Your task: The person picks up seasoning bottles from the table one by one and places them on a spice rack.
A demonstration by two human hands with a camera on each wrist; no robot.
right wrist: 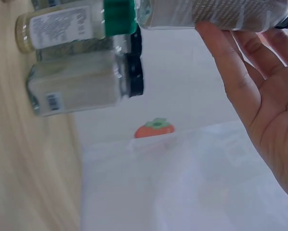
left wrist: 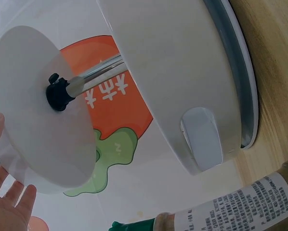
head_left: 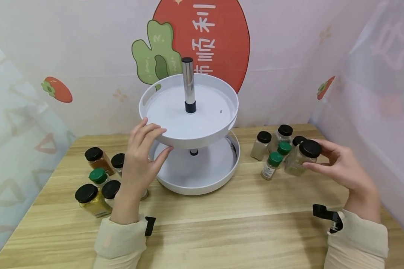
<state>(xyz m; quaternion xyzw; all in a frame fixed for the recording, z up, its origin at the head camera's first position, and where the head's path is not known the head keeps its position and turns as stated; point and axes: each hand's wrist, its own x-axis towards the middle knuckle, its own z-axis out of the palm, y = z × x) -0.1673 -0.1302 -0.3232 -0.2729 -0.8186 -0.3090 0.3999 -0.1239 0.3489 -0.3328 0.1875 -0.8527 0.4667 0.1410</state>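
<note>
My left hand (head_left: 139,157) holds the near-left rim of a white two-tier round tray (head_left: 202,140), fingers over the edge and thumb below. In the left wrist view, part of that hand (left wrist: 9,202) shows beside the upper tier's underside (left wrist: 33,144). A clear square jar (head_left: 295,160) with a black lid is gripped by my right hand (head_left: 340,168), above the right side of the table. In the right wrist view this jar (right wrist: 206,12) is raised and partly cut off by the frame, with fingers of my right hand (right wrist: 264,82) against it. Both tiers bear no jars.
Several spice jars stand at the table's right, including green-lidded ones (head_left: 272,166) and a black-lidded one (head_left: 260,145). Another group stands at left, with a yellow-filled jar (head_left: 95,201) and a reddish-brown one (head_left: 101,162). A printed cloth (head_left: 282,56) hangs behind the wooden table (head_left: 242,231).
</note>
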